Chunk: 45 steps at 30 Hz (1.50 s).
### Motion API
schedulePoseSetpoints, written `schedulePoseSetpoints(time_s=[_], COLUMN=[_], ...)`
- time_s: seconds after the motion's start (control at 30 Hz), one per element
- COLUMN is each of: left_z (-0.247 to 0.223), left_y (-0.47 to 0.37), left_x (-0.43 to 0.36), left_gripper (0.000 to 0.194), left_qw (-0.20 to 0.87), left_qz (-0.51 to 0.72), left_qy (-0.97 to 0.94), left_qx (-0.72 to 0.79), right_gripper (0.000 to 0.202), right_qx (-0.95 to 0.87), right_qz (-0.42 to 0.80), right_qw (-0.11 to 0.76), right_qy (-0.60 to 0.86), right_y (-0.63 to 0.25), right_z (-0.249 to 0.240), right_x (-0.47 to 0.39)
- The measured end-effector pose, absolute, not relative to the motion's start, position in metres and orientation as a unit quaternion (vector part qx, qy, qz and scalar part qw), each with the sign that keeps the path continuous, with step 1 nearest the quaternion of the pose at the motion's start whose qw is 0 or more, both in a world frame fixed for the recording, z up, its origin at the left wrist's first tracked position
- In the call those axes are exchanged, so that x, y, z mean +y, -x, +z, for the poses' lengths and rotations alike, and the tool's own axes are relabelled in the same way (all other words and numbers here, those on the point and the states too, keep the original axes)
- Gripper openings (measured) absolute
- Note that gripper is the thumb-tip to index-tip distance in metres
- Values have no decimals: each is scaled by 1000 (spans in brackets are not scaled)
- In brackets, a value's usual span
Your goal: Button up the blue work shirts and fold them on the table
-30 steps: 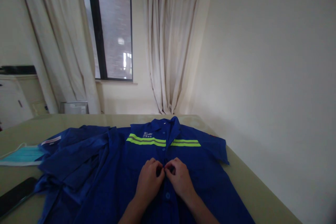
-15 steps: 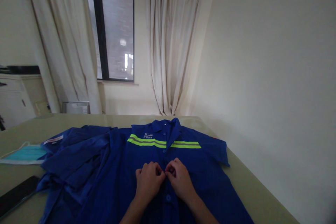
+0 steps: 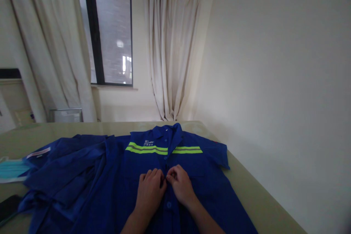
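A blue short-sleeved work shirt (image 3: 214, 190) lies spread on the table, its collar at the far side and a yellow-green reflective stripe (image 3: 189, 150) across the chest. My left hand (image 3: 150, 190) is closed at the front placket, fingertips pinching the cloth. Close beside it, my right hand (image 3: 181, 186) pinches the placket edge between thumb and fingers. Whatever lies between the fingertips is hidden. One button (image 3: 169, 205) shows just below my hands and another button (image 3: 165, 158) above them.
Left of the shirt lies a crumpled blue garment (image 3: 65, 175). A light-blue face mask (image 3: 13, 170) and a black phone-like object (image 3: 9, 208) are at the table's left side. A wall (image 3: 274, 98) borders the table (image 3: 263, 197) on the right.
The whole view has shifted, so the shirt and table appear further left. My hands stay together at the same part of the placket, with only slight finger movement.
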<state>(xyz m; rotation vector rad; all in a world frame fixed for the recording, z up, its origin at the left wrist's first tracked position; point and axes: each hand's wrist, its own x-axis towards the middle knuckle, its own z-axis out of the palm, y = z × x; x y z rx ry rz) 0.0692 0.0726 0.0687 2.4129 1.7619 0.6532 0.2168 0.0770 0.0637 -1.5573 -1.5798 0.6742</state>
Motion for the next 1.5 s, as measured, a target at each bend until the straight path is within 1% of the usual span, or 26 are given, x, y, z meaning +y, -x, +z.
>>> schedulePoseSetpoints(time_s=[0.1,0.2,0.3,0.37,0.5,0.57,0.67,0.77,0.87,0.97,1.0,1.07,1.1,1.17,1.27,1.33,1.4,1.5], left_z=[70,71,70,69,65,61,53,47,48,54,57,63,67,76,91,97,95,80], left_y=[-67,-62,-60,-60,-60,-59,-57,-54,-52,-55,-56,-60,-61,-63,-62,-61,-61,-62], left_x=[73,76,78,78,81,83,86,82,66,40,31,15,9,5,21,43,68,96], left_gripper=[20,25,20,23,32,36,42,51,56,61,63,66,67,65,47,39,35,27], left_qw=[-17,-43,-42,-40,-21,-23,-36,-22,-13,-21,-25,-30,-31,-26,-13,-10,3,45], left_qz=[222,237,233,225,203,212,231,195,142,97,83,59,50,44,67,91,119,171], left_qy=[-814,-842,-852,-847,-835,-817,-801,-814,-819,-814,-810,-805,-804,-805,-798,-780,-771,-794], left_qx=[536,482,467,479,511,535,552,547,555,573,579,590,592,591,598,619,626,582], right_gripper=[7,10,10,12,19,22,35,45,42,23,23,30,31,25,8,11,12,15], right_qx=[-577,-526,-524,-554,-638,-660,-679,-677,-668,-656,-653,-653,-657,-663,-661,-655,-645,-625], right_qz=[345,437,451,420,282,229,200,174,127,77,66,51,49,57,87,111,141,184], right_qw=[422,435,436,426,432,430,404,370,301,231,220,218,223,242,303,366,426,482], right_qy=[608,585,576,580,572,572,579,612,669,715,722,723,719,707,681,652,619,586], right_y=[-220,-226,-230,-230,-225,-221,-217,-215,-212,-208,-207,-205,-204,-201,-197,-199,-203,-213], right_z=[59,54,52,53,60,62,63,67,77,89,92,94,93,88,73,64,56,50], right_x=[84,88,89,87,80,75,66,55,48,52,55,63,67,73,79,83,87,92])
